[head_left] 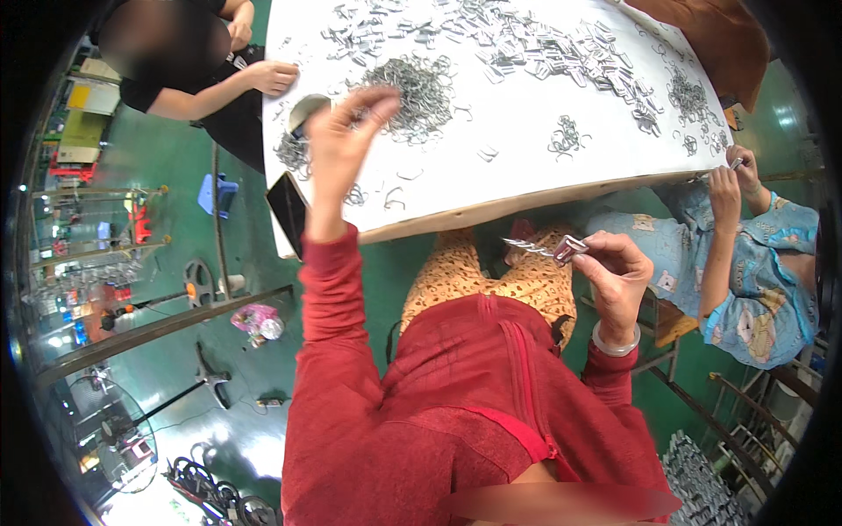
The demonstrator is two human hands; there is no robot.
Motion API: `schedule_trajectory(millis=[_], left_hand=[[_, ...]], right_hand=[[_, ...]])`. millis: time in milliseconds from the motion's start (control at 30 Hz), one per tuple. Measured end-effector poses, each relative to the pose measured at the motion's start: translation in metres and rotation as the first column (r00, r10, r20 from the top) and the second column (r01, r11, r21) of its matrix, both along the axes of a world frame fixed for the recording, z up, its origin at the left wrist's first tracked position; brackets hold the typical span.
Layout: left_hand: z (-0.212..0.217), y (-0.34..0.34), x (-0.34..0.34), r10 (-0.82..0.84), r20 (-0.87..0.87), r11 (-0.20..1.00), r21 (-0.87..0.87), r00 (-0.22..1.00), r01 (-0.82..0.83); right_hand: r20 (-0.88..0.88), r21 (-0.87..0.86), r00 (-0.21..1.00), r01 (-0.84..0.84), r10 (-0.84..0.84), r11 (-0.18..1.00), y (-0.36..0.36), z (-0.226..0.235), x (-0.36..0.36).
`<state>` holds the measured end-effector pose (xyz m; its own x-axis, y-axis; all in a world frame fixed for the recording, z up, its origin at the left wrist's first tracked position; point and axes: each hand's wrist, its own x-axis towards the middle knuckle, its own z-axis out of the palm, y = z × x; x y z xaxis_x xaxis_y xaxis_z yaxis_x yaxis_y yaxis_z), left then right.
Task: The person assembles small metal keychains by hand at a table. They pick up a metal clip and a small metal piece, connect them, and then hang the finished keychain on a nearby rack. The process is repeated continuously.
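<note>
My right hand (618, 272) pinches a shiny metal buckle (568, 250) between thumb and fingers, in front of my lap. From the buckle, a short row of bright metal pieces (528, 245) sticks out to the left. Over the near left part of the white table (491, 188) is my left hand (344, 136), its thumb and forefinger drawn close together. It is slightly blurred, and anything between the fingertips is too small to make out. Just beyond it lies a heap of thin, curved wire pieces (412, 96).
Many metal buckles (561, 48) cover the table's far side. A dark flat object (288, 210) lies at the near left corner. A person in black (197, 96) sits left, another in blue patterned clothes (754, 272) right, and a brown sleeve (724, 39) shows far right.
</note>
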<state>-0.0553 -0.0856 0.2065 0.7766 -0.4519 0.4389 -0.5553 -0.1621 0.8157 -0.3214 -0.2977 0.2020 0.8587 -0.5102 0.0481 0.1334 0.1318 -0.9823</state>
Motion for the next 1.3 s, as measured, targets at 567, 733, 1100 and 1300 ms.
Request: schedule_trajectory(millis=[567,733,1100,1300], left_hand=[[0.162,0.081,-0.088,0.074,0.721,0.786,-0.467,0.689,0.404],[0.146,0.086,-0.104,0.054,0.682,0.774,-0.49,0.73,0.401],[0.145,0.071,-0.072,0.43,0.727,0.889,-0.444,0.535,-0.111],[-0.02,0.02,0.012,0.111,0.118,0.95,0.28,0.987,-0.14]], right_hand=[[0.081,-0.226,0.997,0.003,0.016,0.974,0.013,0.019,0.002],[0.151,-0.218,0.988,0.037,-0.004,0.975,0.019,0.016,-0.019],[0.19,-0.115,0.981,-0.019,0.041,0.993,0.02,0.019,0.007],[0.112,-0.054,0.992,-0.05,0.056,0.997,0.018,0.014,0.011]])
